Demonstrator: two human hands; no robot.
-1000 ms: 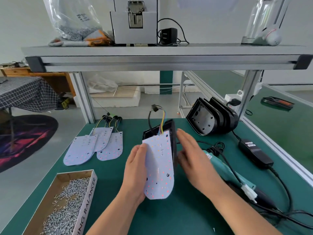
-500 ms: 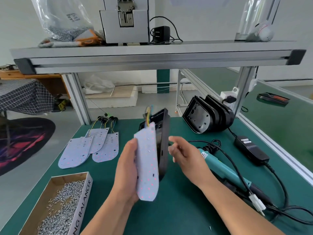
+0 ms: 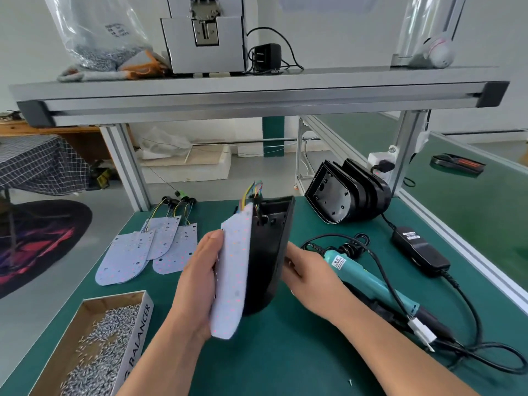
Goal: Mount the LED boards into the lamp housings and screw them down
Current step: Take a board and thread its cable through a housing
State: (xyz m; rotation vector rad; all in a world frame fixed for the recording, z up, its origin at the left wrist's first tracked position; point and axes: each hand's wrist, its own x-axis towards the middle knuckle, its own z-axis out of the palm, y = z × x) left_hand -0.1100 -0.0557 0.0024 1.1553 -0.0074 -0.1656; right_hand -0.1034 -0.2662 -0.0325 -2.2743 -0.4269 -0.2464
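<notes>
Presently held: LED board (image 3: 233, 275), upright above the mat, wired end up, against the open side of the lamp housing (image 3: 268, 252).
Left hand (image 3: 197, 284): grips board's left edge, thumb on its face.
Right hand (image 3: 308, 278): curled behind housing, holding it upright.
Spare boards (image 3: 148, 247): flat, far left.
Stacked housings (image 3: 348, 192): rear right.
Screw box (image 3: 94, 347): near left.
Electric screwdriver (image 3: 368, 284): lying right of hands.

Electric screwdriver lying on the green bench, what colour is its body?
The electric screwdriver has a teal body, seen best in the head view.
</notes>
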